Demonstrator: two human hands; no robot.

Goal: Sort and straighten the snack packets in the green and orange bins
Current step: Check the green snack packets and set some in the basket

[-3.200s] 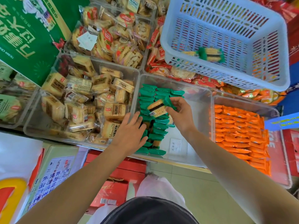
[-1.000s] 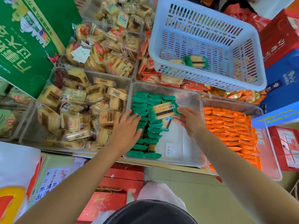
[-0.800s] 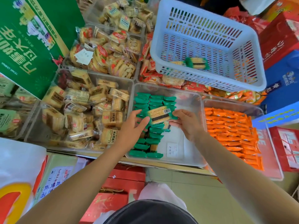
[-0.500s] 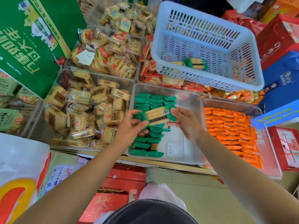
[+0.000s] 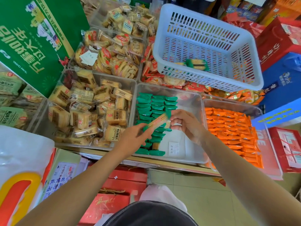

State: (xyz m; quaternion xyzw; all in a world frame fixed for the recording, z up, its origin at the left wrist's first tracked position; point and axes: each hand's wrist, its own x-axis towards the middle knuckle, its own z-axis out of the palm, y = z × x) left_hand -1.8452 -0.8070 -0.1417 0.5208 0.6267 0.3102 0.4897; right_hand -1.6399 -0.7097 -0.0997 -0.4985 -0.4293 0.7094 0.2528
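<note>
a green-ended packet (image 5: 158, 122), pale biscuit showing through, tilts above the green bin's (image 5: 187, 101) neat rows, its ends pinched by the left hand (image 5: 135, 137) and right hand (image 5: 187, 126). the orange bin (image 5: 236, 104) sits just right. a white basket (image 5: 203, 46) behind holds another packet.

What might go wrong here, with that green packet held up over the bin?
1. The packet is only pinched at its ends by the left hand and right hand. If that grip slips, it would likely drop onto the green rows.
2. Pushing it in may knock lined-up neighbours askew.
3. A stray packet lies in the basket and may be forgotten.
</note>
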